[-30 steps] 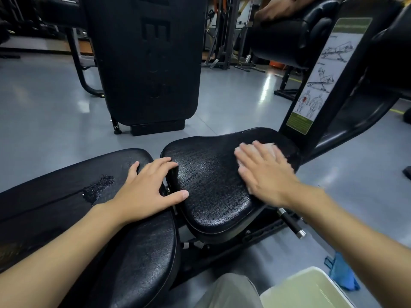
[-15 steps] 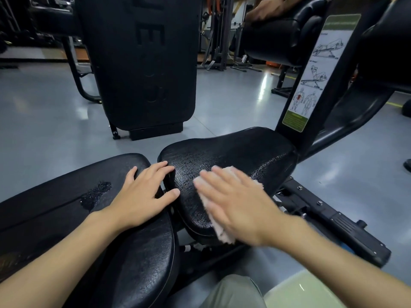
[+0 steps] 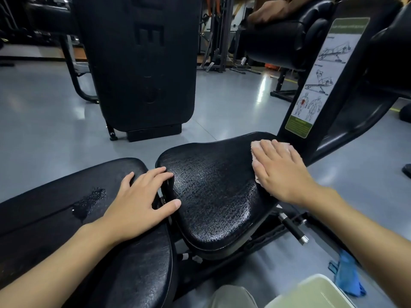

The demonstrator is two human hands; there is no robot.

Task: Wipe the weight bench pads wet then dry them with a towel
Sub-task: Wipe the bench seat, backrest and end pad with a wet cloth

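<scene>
Floor (image 3: 44,121): grey and glossy, with light reflections; it lies all around the bench.
Back pad (image 3: 55,218): long black pad on the near left, running off the left edge.
Seat pad (image 3: 213,196): black pad just right of the back pad, with a narrow gap between them. Its surface looks shiny and covered with small wet beads.
Placard (image 3: 322,85): exercise drawings on the black upright at the far right of the seat pad.
Tub (image 3: 311,294): pale, at the near right corner, only partly in view.
Left hand (image 3: 142,201): lies flat on the right end of the back pad, fingers spread. The fingertips reach the gap and the thumb tip touches the near left edge of the seat pad. It holds nothing.
Right hand (image 3: 282,172): flat, fingers straight and close together, pressing down on the cloth.
Cloth (image 3: 255,146): pale pink, on the far right corner of the seat pad. It is mostly under the palm; only its far and left edges show.
Wet patch (image 3: 89,202): dark glistening spot on the back pad, left of the left hand.
</scene>
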